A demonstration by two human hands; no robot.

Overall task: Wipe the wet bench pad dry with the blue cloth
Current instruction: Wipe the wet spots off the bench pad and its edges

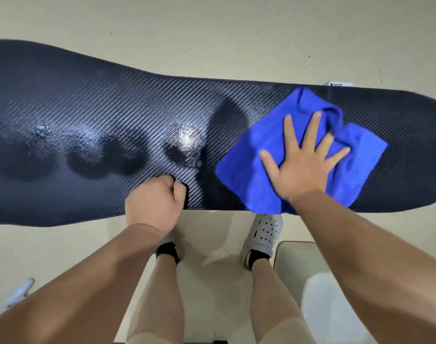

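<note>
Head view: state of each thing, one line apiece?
bench pad: lying flat, glossy wet patches left and centre
blue cloth: crumpled, flat on the pad's right part
right hand: open, fingers spread, pressing the cloth
left hand: closed fist at the pad's near edge

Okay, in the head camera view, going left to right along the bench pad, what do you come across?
Wet glossy patches → bright wet spot → left hand curled on the bench pad near edge → right hand flat on the blue cloth.
</note>
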